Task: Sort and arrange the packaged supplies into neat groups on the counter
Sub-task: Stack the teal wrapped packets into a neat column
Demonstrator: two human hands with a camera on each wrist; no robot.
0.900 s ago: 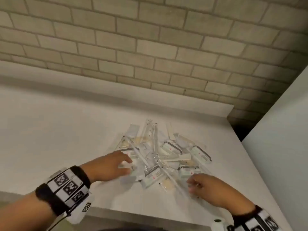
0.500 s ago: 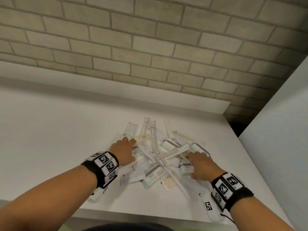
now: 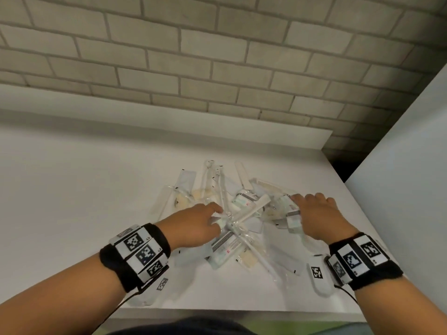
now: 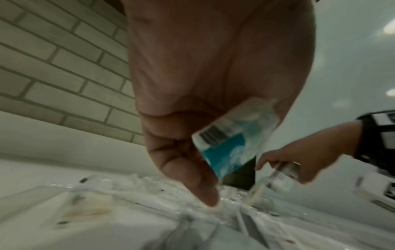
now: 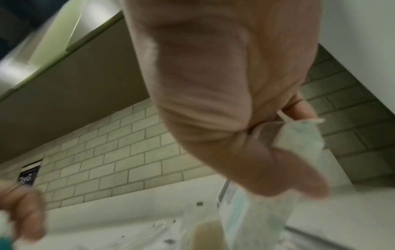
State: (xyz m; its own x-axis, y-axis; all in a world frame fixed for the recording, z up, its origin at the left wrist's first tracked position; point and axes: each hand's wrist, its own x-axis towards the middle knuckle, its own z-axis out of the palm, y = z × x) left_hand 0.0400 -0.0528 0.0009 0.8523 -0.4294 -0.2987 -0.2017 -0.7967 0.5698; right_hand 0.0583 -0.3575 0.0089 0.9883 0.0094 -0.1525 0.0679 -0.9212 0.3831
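Note:
A loose heap of clear-wrapped supplies [image 3: 232, 213] lies on the white counter [image 3: 84, 189]: flat packets, long thin sticks, tan pads. My left hand [image 3: 193, 226] is on the heap's left side and pinches a small blue-and-white packet with a barcode [image 4: 233, 137] between thumb and fingers. My right hand [image 3: 319, 216] is over the heap's right side and grips pale green-tinted packets [image 5: 299, 135], which also show under its thumb as packets [image 3: 294, 220]. Both palms hide what lies beneath them.
A brick wall [image 3: 217, 56] with a low white ledge [image 3: 169, 122] backs the counter. A tall white panel [image 3: 406, 177] stands at the right, with a dark gap behind it. The counter's front edge [image 3: 242, 315] is near my body. Bare counter stretches to the left.
Both hands reached forward into the heap. The left hand then drew back toward the centre with a packet, and the right hand lifted packets at the right side.

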